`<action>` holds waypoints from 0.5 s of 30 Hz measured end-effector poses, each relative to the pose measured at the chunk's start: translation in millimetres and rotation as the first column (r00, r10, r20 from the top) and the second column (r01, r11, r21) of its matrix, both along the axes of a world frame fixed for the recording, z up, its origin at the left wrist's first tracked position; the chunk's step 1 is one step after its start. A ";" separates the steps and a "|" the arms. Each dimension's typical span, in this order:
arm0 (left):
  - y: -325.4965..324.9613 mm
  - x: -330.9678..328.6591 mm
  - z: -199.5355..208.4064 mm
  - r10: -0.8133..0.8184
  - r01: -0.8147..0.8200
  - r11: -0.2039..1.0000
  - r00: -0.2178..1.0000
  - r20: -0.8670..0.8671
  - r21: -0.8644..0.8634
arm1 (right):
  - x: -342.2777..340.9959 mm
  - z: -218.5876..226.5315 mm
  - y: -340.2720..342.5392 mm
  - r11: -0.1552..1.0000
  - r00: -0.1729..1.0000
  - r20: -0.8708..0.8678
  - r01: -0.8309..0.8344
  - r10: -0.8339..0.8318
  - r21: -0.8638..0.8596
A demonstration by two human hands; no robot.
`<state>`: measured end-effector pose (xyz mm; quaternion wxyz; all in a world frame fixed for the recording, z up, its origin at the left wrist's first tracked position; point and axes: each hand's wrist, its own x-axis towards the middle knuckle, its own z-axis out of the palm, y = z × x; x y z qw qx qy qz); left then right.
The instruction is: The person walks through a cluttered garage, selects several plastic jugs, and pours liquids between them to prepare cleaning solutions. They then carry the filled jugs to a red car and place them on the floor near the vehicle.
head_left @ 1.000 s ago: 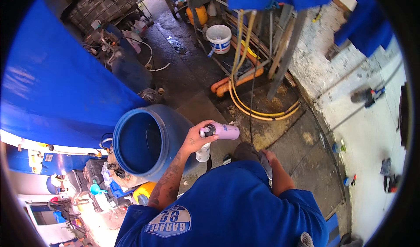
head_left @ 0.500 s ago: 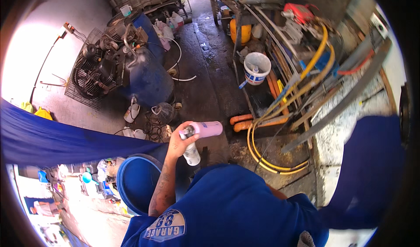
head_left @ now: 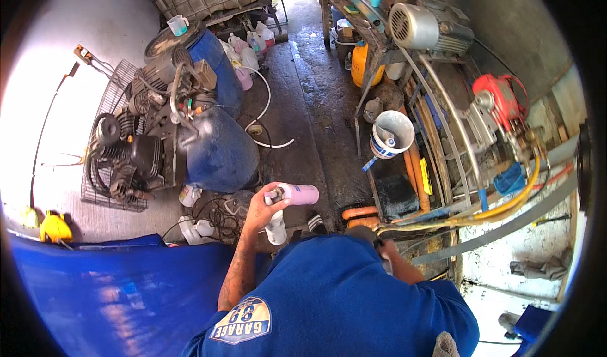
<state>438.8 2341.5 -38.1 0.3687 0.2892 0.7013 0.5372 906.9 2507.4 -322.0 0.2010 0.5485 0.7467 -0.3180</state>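
Note:
My left hand (head_left: 258, 212) is closed around the necks of two bottles. One, a pink cylinder (head_left: 302, 194), points to the right. A white bottle (head_left: 275, 229) hangs below it. Between them, at my fingers, shows a dark and silvery top whose shape I cannot make out. My right hand (head_left: 386, 251) is close to my body at the right, partly covered by my blue shirt (head_left: 354, 294). Its fingers are hidden, and something dark lies against it. The yellow hoses (head_left: 468, 221) end near that hand.
On the left, a compressor (head_left: 136, 148) stands beside blue drums (head_left: 221, 158). A blue sheet (head_left: 120, 294) hangs at the lower left. To the right are a white bucket (head_left: 393, 133), orange pipes (head_left: 414, 174), a metal rack (head_left: 442, 98), an electric motor (head_left: 430, 28) and a red machine (head_left: 499, 101).
The view has shifted, and the blue sheet now covers the lower left where an open blue barrel showed. My right forearm has come into sight. My left hand still grips both bottles.

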 end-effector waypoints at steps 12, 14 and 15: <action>145.7 -165.3 11.5 -0.087 0.079 0.993 0.993 -0.084 -0.090 | -292.8 -15.6 231.8 0.897 0.824 -0.458 -0.426 0.334 -0.113; 166.5 -202.6 -3.0 0.010 -0.015 0.997 0.998 -0.065 -0.081 | -322.2 -29.5 238.3 0.887 0.836 -0.459 -0.423 0.301 -0.188; 177.3 -222.2 -5.8 0.051 -0.056 0.994 0.997 -0.056 -0.098 | -351.7 -25.8 244.0 0.874 0.879 -0.348 -0.421 0.327 -0.242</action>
